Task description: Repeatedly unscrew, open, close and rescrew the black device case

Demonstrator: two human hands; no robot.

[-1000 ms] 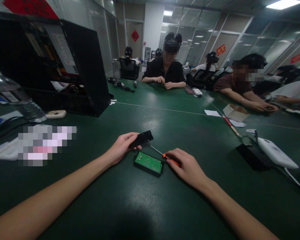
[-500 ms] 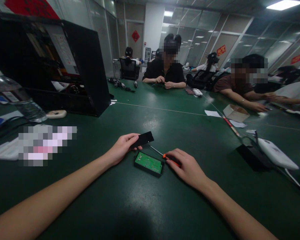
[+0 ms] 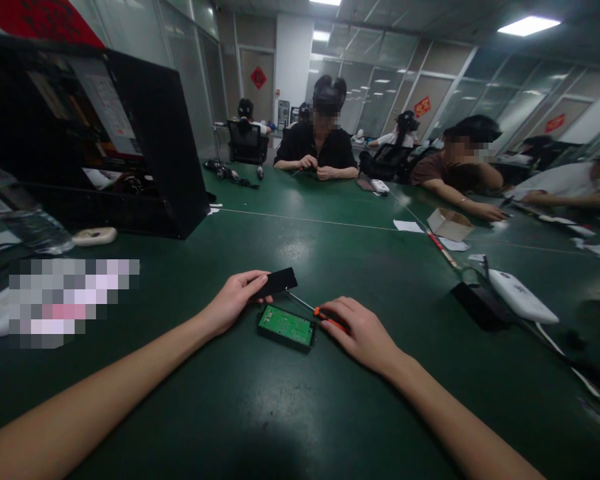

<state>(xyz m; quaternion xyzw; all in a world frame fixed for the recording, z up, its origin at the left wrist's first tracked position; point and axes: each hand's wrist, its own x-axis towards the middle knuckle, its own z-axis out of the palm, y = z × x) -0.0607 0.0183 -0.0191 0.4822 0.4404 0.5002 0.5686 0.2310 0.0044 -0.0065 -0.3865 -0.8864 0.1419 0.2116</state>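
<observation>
My left hand is closed on a flat black cover, held just above the green table. A small black case with a green circuit board lies on the table between my hands. My right hand grips an orange-handled screwdriver. Its thin metal shaft points left toward the black cover, and its tip is close to the cover's edge.
An open black computer case stands at the left, with a water bottle beside it. A white device and a black box lie at the right. Several other people sit working round the far side of the table.
The view has shifted a little, so everything sits slightly further left in the picture. My hands, the cover and the screwdriver keep the same pose relative to each other.
</observation>
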